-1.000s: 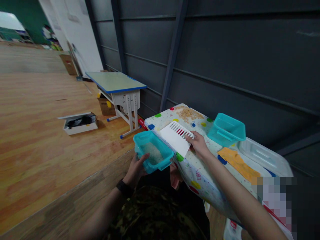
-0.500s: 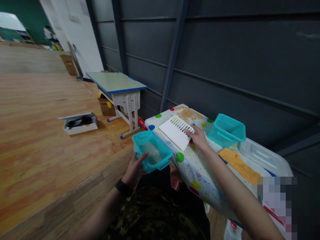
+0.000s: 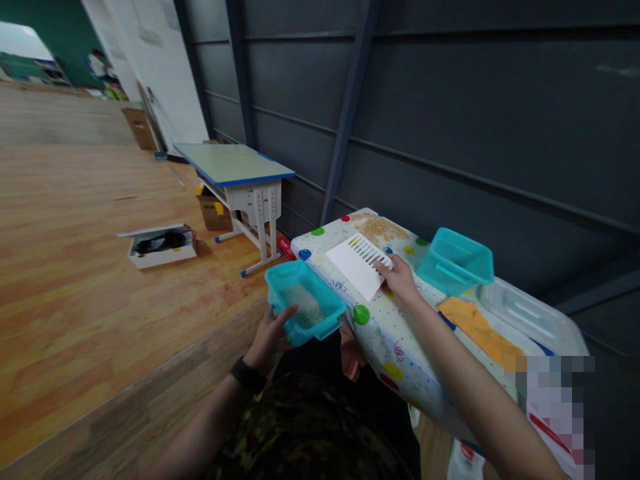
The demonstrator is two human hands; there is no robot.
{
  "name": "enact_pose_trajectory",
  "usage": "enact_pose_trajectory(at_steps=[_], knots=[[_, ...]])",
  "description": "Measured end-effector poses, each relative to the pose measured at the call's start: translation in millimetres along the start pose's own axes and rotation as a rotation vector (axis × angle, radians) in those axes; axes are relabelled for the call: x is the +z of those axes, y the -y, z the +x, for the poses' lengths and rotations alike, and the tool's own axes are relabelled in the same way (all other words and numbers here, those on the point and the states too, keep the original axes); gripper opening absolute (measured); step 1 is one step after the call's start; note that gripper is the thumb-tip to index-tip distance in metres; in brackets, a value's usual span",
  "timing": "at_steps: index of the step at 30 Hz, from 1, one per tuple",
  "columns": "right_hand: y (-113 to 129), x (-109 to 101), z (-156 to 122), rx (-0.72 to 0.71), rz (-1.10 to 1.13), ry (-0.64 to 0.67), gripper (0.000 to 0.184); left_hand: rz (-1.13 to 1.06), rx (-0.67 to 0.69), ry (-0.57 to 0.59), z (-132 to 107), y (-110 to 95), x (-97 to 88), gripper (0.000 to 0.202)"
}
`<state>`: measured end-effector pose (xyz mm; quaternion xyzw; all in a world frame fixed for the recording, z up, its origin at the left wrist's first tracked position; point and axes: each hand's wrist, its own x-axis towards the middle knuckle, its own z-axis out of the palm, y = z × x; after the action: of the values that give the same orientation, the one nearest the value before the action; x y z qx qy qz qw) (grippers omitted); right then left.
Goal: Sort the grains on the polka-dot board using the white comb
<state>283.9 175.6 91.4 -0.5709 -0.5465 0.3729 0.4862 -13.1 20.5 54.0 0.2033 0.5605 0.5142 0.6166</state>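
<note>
My left hand (image 3: 273,331) grips the near left wall of a teal plastic container (image 3: 327,327), thumb over the rim. White grains that look like rice (image 3: 305,303) lie in its bottom. The container is held beside the table's front edge, tilted a little. My right hand (image 3: 399,277) pinches the slotted end of a flat white scraper (image 3: 356,270), a card-like sheet with a row of slots. It lies over the spotted tablecloth (image 3: 325,241). Past it, a patch of tan grains (image 3: 381,229) is spread on the cloth.
Right of my right hand stands a second teal container (image 3: 457,263). Beyond it are an orange cloth (image 3: 477,327) and a clear plastic lid or tray (image 3: 535,313). A dark panel wall (image 3: 450,100) runs behind the table. A school desk (image 3: 235,167) and an open white box (image 3: 163,250) stand left.
My right hand has shifted the scraper slightly to the right over the cloth. My left hand and the container of white grains stay nearly in place.
</note>
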Motion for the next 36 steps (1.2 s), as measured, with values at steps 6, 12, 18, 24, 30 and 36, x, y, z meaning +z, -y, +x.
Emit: enact_pose_trajectory(at_steps=[6, 12, 18, 24, 30, 36], knots=[[0, 0, -3, 0.056, 0.081, 0.117, 0.060, 0.003, -0.005, -0.013, -2, -1, 1.7, 0.064], [4, 8, -2, 0.060, 0.047, 0.052, 0.060, 0.017, 0.006, 0.002, 4, 3, -1.3, 0.068], [9, 10, -5, 0.074, 0.127, 0.079, 0.060, 0.014, -0.004, 0.009, -4, -4, 2.8, 0.058], [9, 5, -11, 0.135, 0.147, 0.135, 0.060, 0.008, -0.017, -0.010, -8, -9, 6.9, 0.055], [7, -22, 11, 0.129, 0.205, -0.118, 0.048, 0.002, -0.025, -0.007, -5, -6, 6.3, 0.055], [-15, -37, 38, 0.059, 0.041, -0.299, 0.038, 0.027, 0.015, 0.011, -1, -2, 1.1, 0.065]])
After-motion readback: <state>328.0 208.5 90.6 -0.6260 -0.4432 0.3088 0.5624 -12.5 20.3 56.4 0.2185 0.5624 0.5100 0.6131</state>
